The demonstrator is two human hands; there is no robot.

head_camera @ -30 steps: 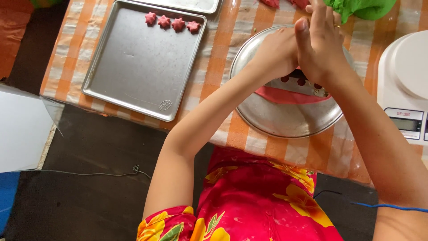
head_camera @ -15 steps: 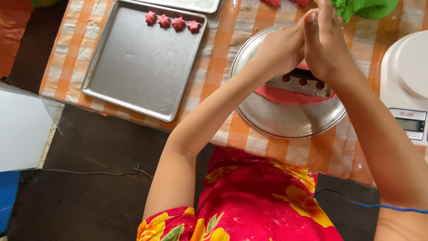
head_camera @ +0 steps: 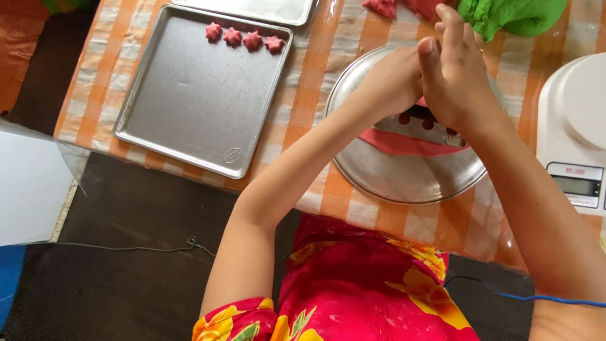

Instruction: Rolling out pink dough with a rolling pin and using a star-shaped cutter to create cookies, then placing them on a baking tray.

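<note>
Both hands up over the round metal plate [head_camera: 404, 180], at about 1 o'clock in view. Left hand [head_camera: 392, 82] and right hand [head_camera: 456, 79] pressed palm to palm, right-hand fingers [head_camera: 451, 28] straight and pointing to 12 o'clock, left-hand fingers curled against the right palm. Can't tell what's between the palms, or whether either hand actually grips anything; contact zone is hidden. Under the hands, on the plate: flat sheet of pink dough [head_camera: 407, 144] with round cut-out holes along its upper edge, partly covered by the wrists. Green dough lump [head_camera: 514, 14] at 1 o'clock from the hands, just beyond the fingertips; more pink dough [head_camera: 404, 6] at 12 o'clock at the frame edge. Rectangular baking tray [head_camera: 196, 101] at 9 o'clock from the plate, well apart from the hands, four small pink star shapes [head_camera: 243, 38] in a row along its far edge. White kitchen scale [head_camera: 574, 132] at 3 o'clock, just beside the plate. All on an orange-and-white checked tablecloth [head_camera: 303, 95].
</note>
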